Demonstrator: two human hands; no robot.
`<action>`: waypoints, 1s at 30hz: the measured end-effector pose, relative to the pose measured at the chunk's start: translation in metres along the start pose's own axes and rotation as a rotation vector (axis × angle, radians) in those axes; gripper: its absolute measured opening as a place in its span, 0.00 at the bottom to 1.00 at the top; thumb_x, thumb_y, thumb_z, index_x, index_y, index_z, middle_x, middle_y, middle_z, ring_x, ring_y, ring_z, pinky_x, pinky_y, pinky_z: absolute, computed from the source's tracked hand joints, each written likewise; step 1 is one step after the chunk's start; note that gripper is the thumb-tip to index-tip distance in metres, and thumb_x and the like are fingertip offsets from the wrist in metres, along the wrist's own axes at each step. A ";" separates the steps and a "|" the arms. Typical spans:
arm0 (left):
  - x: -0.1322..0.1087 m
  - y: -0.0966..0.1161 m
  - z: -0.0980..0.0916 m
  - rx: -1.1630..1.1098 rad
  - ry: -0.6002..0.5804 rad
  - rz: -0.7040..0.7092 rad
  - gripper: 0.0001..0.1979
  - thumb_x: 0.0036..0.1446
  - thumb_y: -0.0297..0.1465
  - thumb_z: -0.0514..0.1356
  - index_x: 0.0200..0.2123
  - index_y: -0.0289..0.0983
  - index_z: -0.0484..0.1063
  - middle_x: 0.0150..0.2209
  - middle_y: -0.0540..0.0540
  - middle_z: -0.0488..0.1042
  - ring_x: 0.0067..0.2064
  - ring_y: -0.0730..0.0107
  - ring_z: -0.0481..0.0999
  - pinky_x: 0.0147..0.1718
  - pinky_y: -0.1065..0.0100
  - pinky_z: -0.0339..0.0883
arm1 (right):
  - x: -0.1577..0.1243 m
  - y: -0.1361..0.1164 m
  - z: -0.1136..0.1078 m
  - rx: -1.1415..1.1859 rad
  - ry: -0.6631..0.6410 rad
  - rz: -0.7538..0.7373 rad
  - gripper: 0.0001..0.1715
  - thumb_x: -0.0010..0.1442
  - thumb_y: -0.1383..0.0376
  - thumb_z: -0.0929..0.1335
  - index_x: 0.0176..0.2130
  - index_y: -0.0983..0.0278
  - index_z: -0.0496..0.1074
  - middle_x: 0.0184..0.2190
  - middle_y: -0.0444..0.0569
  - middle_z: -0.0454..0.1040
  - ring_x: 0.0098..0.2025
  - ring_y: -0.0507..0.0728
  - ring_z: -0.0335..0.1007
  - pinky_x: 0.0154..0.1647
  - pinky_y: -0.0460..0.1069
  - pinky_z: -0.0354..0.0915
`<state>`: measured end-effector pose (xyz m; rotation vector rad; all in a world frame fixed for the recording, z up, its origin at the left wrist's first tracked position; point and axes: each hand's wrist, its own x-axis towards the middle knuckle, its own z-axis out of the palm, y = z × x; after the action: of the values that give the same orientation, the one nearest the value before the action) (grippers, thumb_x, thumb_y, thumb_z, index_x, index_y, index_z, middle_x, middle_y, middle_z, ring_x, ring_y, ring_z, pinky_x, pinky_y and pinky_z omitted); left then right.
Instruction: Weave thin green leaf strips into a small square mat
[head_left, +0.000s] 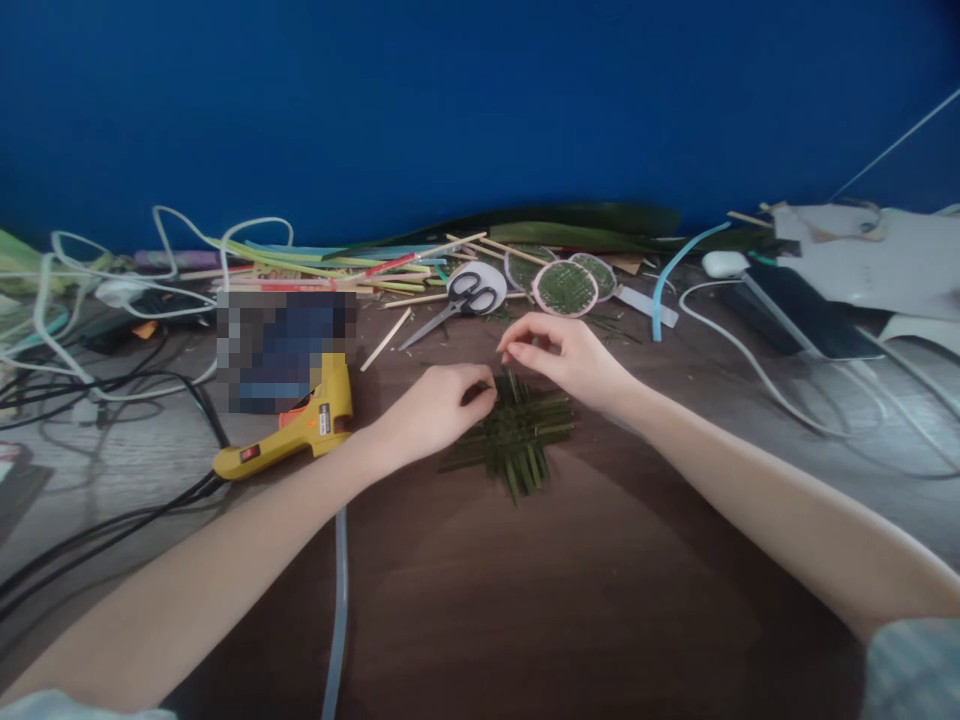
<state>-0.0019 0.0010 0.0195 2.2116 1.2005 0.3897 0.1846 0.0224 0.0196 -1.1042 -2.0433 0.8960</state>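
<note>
A small mat of woven green leaf strips (525,435), with loose strip ends sticking out on its sides, lies on the dark brown table. My left hand (454,405) is at its upper left, thumb and fingers curled together on the edge of the weave. Just above the mat's far edge is my right hand (566,355), its thumb and forefinger brought together in a pinch. Whatever sits between those fingertips is too small to make out. Behind the hands, black-handled scissors (474,293) lie partly on a white round piece.
A yellow glue gun (289,435) rests left of my left forearm, its black cord running left. Round frames with green weave (566,288), thin sticks (386,340) and a light blue strip (664,290) lie behind. White cables and a dark phone (817,310) are at right.
</note>
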 end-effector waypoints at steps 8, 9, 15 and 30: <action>0.001 0.001 -0.001 0.007 -0.003 -0.038 0.11 0.55 0.32 0.50 0.30 0.38 0.71 0.32 0.49 0.75 0.33 0.68 0.72 0.33 0.68 0.61 | -0.001 0.014 0.003 -0.405 -0.099 0.002 0.08 0.49 0.63 0.67 0.32 0.63 0.67 0.40 0.51 0.65 0.46 0.60 0.57 0.47 0.57 0.54; 0.001 0.001 -0.002 0.005 -0.004 -0.040 0.11 0.55 0.32 0.50 0.31 0.38 0.71 0.32 0.49 0.75 0.33 0.68 0.72 0.33 0.68 0.61 | -0.001 0.013 0.004 -0.419 -0.114 -0.002 0.08 0.49 0.62 0.67 0.33 0.63 0.67 0.40 0.51 0.64 0.46 0.61 0.56 0.46 0.57 0.55; 0.001 0.002 -0.001 0.003 -0.004 -0.038 0.11 0.54 0.31 0.50 0.31 0.38 0.72 0.33 0.48 0.76 0.35 0.67 0.73 0.35 0.67 0.62 | -0.004 0.009 0.007 -0.479 -0.129 -0.031 0.10 0.48 0.61 0.68 0.32 0.63 0.65 0.40 0.51 0.63 0.45 0.61 0.54 0.44 0.57 0.55; 0.002 0.001 0.000 0.026 -0.001 -0.035 0.11 0.54 0.31 0.50 0.31 0.37 0.72 0.33 0.48 0.76 0.35 0.67 0.73 0.35 0.67 0.62 | -0.003 0.009 0.008 -0.442 -0.169 -0.074 0.09 0.48 0.66 0.65 0.33 0.63 0.63 0.41 0.51 0.64 0.44 0.60 0.55 0.43 0.55 0.55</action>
<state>-0.0005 0.0020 0.0200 2.2090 1.2492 0.3607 0.1838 0.0211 0.0071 -1.1988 -2.4826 0.5247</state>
